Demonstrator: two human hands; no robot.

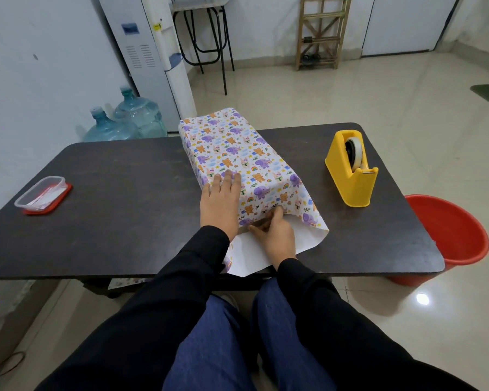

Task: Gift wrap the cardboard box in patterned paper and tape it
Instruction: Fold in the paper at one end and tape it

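Right grip point(274, 235) pinching patterned paper point(237, 145), left grip point(220, 201) spread atop it, clear tub point(20, 204) perhaps holding slips point(47, 193)

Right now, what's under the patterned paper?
The patterned paper drapes a box-shaped bulk; the cardboard box itself is fully covered, unseen. At the near edge the right hand pinches the paper, fingers underneath; the left hand presses flat on top.
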